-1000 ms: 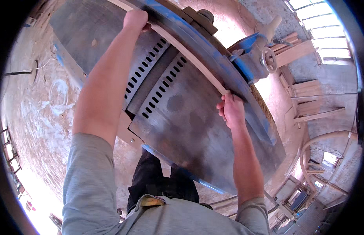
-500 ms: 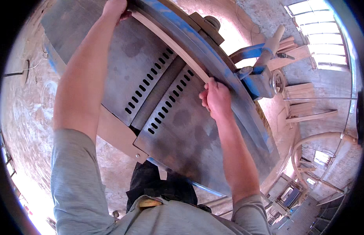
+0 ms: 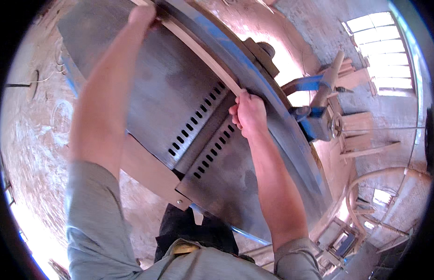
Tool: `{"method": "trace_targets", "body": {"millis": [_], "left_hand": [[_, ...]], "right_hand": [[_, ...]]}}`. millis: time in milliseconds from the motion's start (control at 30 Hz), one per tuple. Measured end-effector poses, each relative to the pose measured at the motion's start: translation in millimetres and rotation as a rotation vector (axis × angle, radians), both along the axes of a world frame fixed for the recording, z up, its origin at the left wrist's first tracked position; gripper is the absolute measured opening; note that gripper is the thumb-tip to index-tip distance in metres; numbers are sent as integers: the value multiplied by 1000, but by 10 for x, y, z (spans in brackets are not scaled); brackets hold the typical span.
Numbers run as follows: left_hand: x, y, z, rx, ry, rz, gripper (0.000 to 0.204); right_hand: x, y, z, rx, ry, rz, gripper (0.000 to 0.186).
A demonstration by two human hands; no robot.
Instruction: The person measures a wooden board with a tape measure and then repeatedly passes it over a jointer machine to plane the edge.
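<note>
A long, narrow wooden strip (image 3: 203,53) lies on the metal table (image 3: 109,51) of a jointer, along its blue-grey fence (image 3: 217,32). My right hand (image 3: 250,114) is closed around the strip's near end, beside the cutter slot (image 3: 203,130), with its fingers curled. Farther up, my left hand (image 3: 143,17) is closed on the strip near the top edge of the view; it is slightly blurred and some of its fingers are hidden. The strip passes over the slot's far end, between two rows of oval holes.
Behind the fence stands a blue bracket with a handwheel (image 3: 336,126). Boards (image 3: 359,126) lean near the wall at the right, under a barred window (image 3: 380,51). A thick hose (image 3: 361,186) curves at the lower right. A pale guard plate (image 3: 151,170) juts from the table's near side.
Both hands and the strip have slid along the fence toward the far left of the table. My right hand has come from the near table to beside the slot.
</note>
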State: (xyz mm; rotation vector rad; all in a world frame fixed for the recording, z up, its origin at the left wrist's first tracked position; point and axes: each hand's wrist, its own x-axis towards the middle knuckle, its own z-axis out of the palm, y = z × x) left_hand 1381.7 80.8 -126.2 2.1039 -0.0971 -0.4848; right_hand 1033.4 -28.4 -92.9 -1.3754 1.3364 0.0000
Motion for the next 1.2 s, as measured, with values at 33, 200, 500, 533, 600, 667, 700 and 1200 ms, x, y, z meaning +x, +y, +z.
{"method": "trace_targets", "body": {"millis": [33, 200, 500, 533, 600, 667, 700, 1200], "left_hand": [[-65, 58, -72, -242, -10, 144, 31], [-671, -142, 121, 261, -104, -299, 27], [-1664, 256, 441, -577, 359, 72, 16], [-1990, 332, 506, -688, 417, 92, 16], [-2563, 466, 514, -885, 563, 103, 23], [-2932, 503, 603, -917, 634, 162, 25], [-2991, 538, 610, -940, 587, 202, 26], [-6541, -1052, 310, -777, 660, -57, 30]], "right_hand": [[120, 68, 38, 8, -18, 23, 35], [524, 251, 20, 48, -77, 104, 33], [-31, 515, 456, 434, -577, -131, 38], [-267, 514, 489, 414, -601, -85, 36], [-858, 482, 548, 286, -546, 1, 33], [-1537, 479, 712, -43, -419, 156, 28], [-1912, 484, 777, -256, -356, 268, 25], [-7249, -1063, 246, -794, 250, 194, 22]]}}
